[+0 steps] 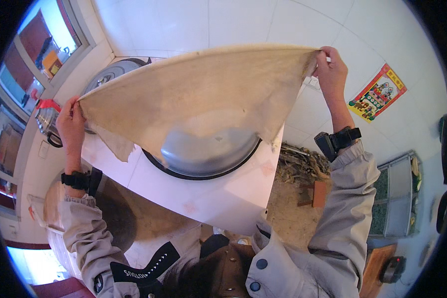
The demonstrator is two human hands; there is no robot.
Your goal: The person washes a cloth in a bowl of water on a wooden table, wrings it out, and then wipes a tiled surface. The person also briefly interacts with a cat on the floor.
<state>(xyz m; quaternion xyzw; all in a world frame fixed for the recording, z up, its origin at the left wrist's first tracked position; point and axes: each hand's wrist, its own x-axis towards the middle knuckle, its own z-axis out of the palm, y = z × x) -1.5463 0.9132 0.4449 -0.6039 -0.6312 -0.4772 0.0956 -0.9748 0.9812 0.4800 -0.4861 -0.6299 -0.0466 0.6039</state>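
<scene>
A thin beige cloth with frayed edges is stretched between my two hands. My left hand pinches its left corner, and my right hand grips the upper right corner, raised higher in the view. Below the cloth a large metal wok lid with a dark rim sits on the white tiled stove top. The cloth hides the far part of the lid, while its near part is exposed.
Behind my left hand are a second grey pot lid and a metal kettle with a red top. A firewood pile lies on the floor right of the stove. A colourful poster hangs on the tiled wall. A glass-fronted cabinet stands further right.
</scene>
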